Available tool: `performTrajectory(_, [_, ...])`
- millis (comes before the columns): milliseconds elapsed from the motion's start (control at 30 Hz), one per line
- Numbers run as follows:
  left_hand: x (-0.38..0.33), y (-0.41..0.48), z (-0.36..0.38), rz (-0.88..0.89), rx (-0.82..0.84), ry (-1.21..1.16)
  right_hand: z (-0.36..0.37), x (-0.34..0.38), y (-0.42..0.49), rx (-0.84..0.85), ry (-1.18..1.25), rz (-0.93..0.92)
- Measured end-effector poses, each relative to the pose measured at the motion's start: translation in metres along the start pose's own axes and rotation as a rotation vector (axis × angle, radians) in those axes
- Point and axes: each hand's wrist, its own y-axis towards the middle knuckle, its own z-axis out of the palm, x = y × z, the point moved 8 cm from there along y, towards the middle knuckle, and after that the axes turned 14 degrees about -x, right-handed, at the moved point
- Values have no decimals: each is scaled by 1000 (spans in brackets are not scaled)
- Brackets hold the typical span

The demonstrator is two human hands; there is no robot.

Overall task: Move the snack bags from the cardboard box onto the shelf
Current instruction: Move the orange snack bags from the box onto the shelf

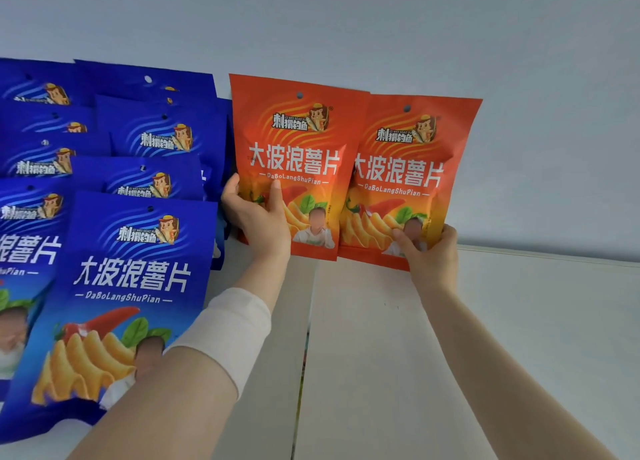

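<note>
Two orange snack bags stand upright against the back wall on the white shelf (519, 321). My left hand (258, 217) grips the lower left edge of the left orange bag (298, 147). The lower right corner of the right orange bag (412, 168) is held by my right hand (427, 251). The right bag overlaps the left one slightly. Several blue snack bags (138, 286) stand in rows to the left. The cardboard box is not in view.
A grey-blue wall (415, 26) rises behind the shelf. A seam (306, 348) runs front to back between two shelf boards below the orange bags. White shelf surface stretches to the right of the orange bags.
</note>
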Motion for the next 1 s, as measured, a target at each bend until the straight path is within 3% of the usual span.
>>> performTrajectory(167, [-8,-8,-2,42,-77,47,1,3,-5,8,23,-1])
performTrajectory(333, [-20,-28,-7,145,-70,95,-15,8,-13,-89,-122,-91])
performTrajectory(433, [-33,-47,-16,253,-3,191,-34,15,-29,-137,-215,-146])
performTrajectory(500, [-44,-64,-24,369,87,255,-46,26,-44,-120,-345,-296])
performTrajectory(700, [-65,-125,-80,904,440,750,-61,45,-125,209,-663,-712])
performTrajectory(900, [-78,-169,-213,1035,543,1202,-102,36,-244,520,-794,-956])
performTrajectory(1000, [-83,-176,-289,968,535,1394,-113,41,-308,621,-805,-1065])
